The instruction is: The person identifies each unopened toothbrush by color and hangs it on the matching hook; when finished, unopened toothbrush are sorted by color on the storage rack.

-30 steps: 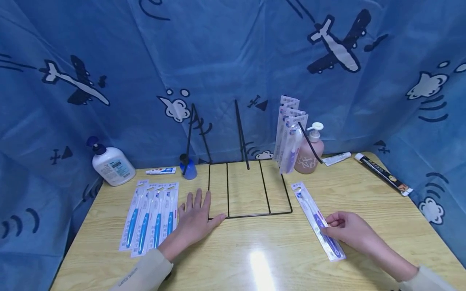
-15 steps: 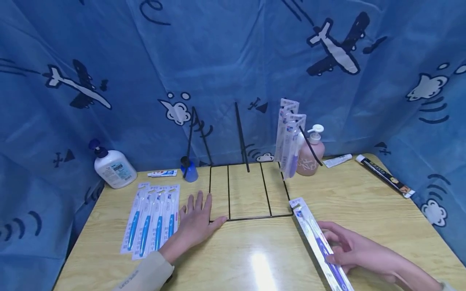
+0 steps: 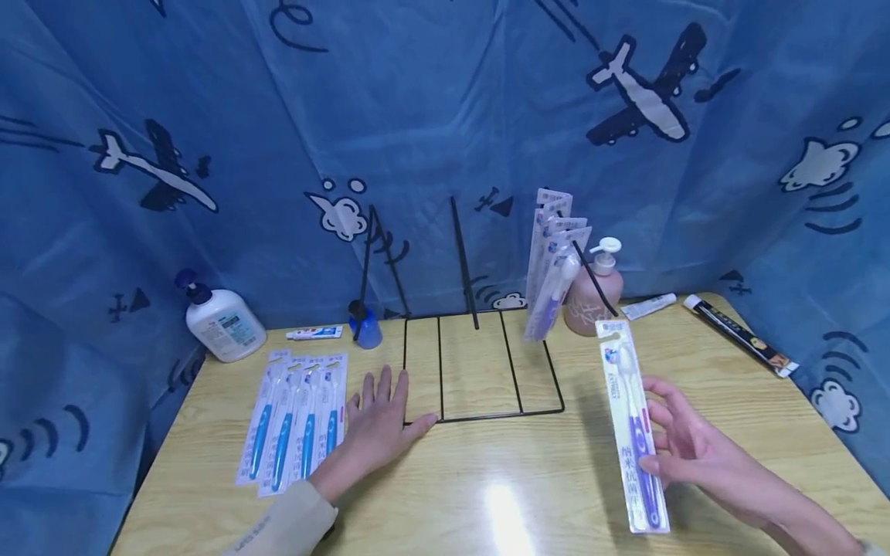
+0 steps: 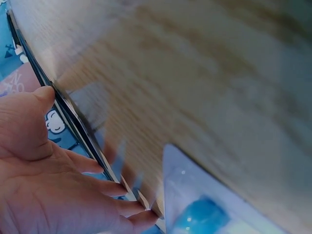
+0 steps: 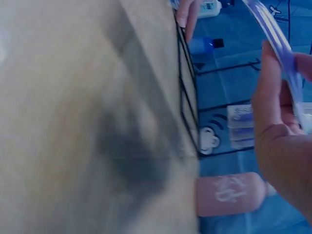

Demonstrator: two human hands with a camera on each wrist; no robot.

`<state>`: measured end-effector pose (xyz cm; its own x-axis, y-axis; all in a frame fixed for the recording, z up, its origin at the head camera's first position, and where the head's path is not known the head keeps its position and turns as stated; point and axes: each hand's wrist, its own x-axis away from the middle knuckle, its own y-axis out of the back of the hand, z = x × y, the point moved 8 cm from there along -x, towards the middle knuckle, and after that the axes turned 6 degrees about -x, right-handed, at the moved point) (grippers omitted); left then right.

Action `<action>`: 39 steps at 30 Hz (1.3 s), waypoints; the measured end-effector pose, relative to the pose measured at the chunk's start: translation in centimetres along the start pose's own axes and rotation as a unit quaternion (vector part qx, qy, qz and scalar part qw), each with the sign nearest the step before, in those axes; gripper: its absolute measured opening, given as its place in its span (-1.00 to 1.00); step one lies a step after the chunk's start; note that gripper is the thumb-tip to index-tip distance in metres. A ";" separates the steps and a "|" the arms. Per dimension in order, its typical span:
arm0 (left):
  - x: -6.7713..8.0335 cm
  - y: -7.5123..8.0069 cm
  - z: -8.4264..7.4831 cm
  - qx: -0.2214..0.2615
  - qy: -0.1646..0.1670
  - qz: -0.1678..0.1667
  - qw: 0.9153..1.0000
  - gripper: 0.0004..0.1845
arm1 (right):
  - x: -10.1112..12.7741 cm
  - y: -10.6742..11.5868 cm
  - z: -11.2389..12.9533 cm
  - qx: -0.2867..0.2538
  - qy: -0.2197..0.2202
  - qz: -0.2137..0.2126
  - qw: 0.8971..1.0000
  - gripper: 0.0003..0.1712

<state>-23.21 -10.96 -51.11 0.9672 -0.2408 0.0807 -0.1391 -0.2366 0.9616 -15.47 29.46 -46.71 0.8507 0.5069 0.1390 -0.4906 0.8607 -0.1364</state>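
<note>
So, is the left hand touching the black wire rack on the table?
Touching. The head view shows the left hand flat on the table, thumb against the wire rack's front corner.

Toothbrush pack [image 3: 634, 427] in right hand [image 3: 688, 452]: white vertical chars on purple strip, too small to read. Pink pump bottle [image 3: 591, 297] at 1 o'clock: pale lettering, illegible. Nothing else legible.

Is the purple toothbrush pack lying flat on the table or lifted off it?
Lifted. The right hand pinches the purple toothbrush pack upright above the table, with its shadow cast on the wood beside it.
</note>
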 end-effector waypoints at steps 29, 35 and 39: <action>0.0 -0.3 0.3 0.000 0.009 0.003 1.000 0.00 | -2.4 -3.8 7.5 0.156 0.251 0.015 0.955 0.05; -0.1 -0.3 0.2 0.002 0.008 0.002 1.000 0.01 | -5.9 -2.5 7.6 0.140 0.256 -0.022 0.956 -0.09; -0.1 -0.2 0.2 0.003 0.005 -0.002 1.000 0.00 | -8.2 -1.3 7.5 0.148 0.255 -0.056 0.954 -0.23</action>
<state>-23.31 -11.04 -51.38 0.9701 -0.2298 0.0787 -0.1355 -0.2432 0.9605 -23.19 24.53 -40.29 0.8450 0.3872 -0.3687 -0.3593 0.9219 0.1449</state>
